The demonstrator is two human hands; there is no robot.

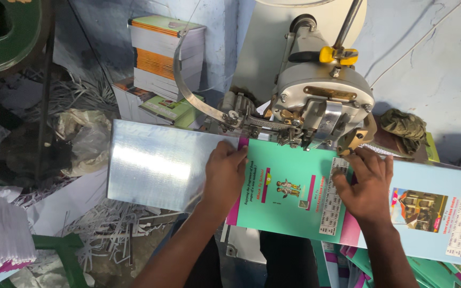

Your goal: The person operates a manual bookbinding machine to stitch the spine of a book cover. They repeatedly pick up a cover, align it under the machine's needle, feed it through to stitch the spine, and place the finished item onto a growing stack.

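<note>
Under the head of the grey stitching machine (321,101), a teal booklet cover (289,192) lies flat on the shiny metal worktop (156,162), its top edge pushed up to the machine's metal foot. Both hands rest on it, palms down. The left hand (224,173) presses the cover's left, magenta-edged side, its fingers (236,154) spread flat and reaching onto the worktop, gripping nothing. The right hand (368,184) lies on the cover's right side over a printed table, fingers (372,160) flat and slightly curled near the top edge, also closed on nothing. Just right of that hand, a light blue cover (438,213) with a photo panel lies beside the teal one, touching or overlapping it. More teal and magenta covers (401,269) are piled below. Behind the machine, a stack of books (164,53) stands against the wall, and paper trimmings (108,229) litter the floor at left.
</note>
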